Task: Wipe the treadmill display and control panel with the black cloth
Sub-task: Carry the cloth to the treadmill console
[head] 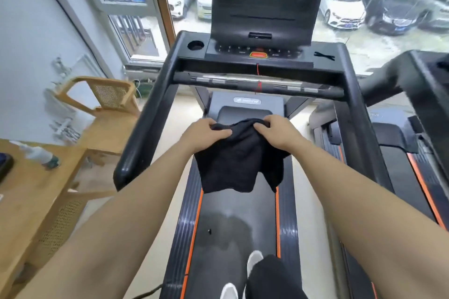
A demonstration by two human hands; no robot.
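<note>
A black cloth (234, 161) hangs in front of me above the treadmill belt, held at its top edge by both hands. My left hand (205, 132) grips its upper left corner and my right hand (275, 132) grips its upper right. Farther ahead stands the treadmill's dark display (267, 0), tilted upright. Below it lies the control panel (258, 52) with an orange-red button in the middle. Both hands are well short of the display, nearer than the front handlebar (257, 82).
Black side rails (145, 126) run along both sides of me. A second treadmill (398, 143) stands on the right. At the left are a wooden table (29, 192) with a spray bottle (40, 154), and a wooden chair (104, 102). Windows lie ahead.
</note>
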